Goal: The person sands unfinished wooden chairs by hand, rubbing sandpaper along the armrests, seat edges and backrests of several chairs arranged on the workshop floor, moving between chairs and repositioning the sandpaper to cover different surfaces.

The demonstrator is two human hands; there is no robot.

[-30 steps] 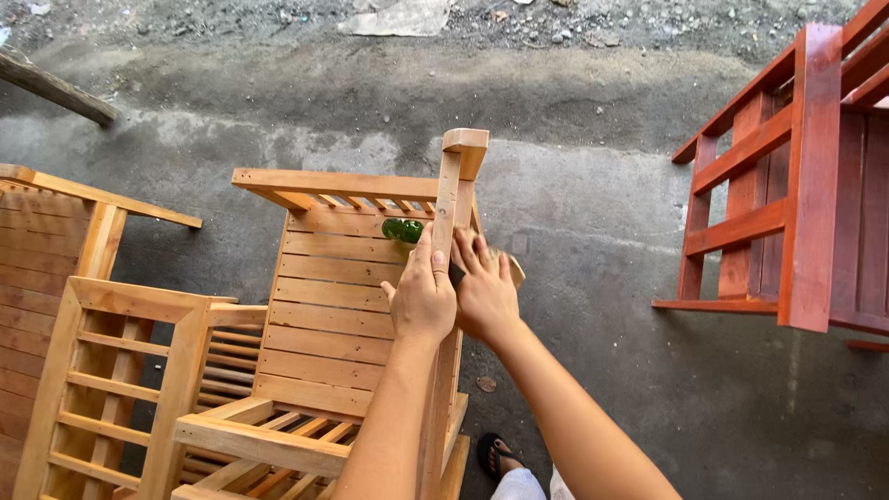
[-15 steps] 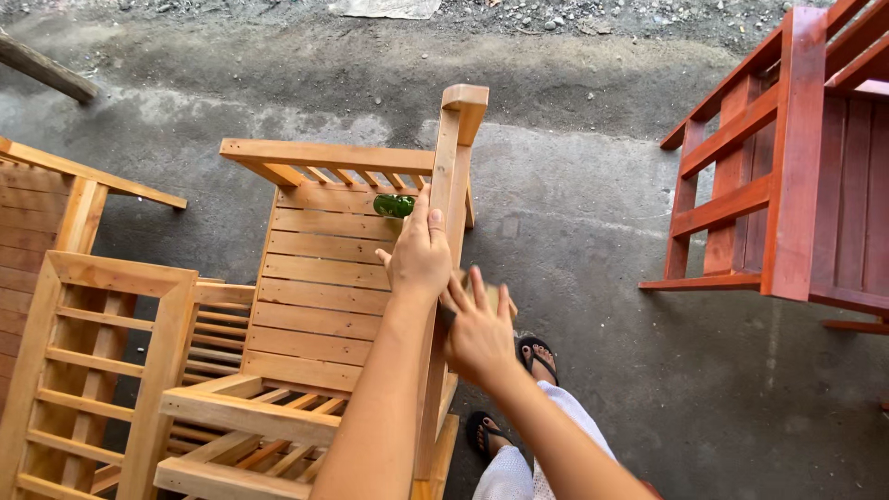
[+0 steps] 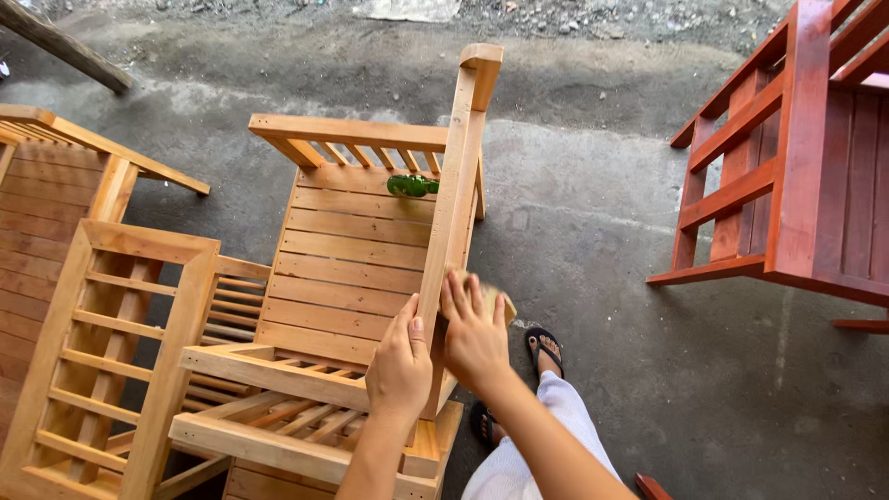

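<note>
A right hand [image 3: 474,335] presses a small pad [image 3: 491,294] flat, fingers spread, against the long upright post [image 3: 456,199] of an unpainted wooden chair [image 3: 356,268] lying tipped on concrete, while the left hand [image 3: 400,363] grips the post's near end, its length pointing away.

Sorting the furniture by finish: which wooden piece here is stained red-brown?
The slatted piece at the far right. It is red-brown; the chair under both hands and the pieces at left are pale, unstained wood.
</note>
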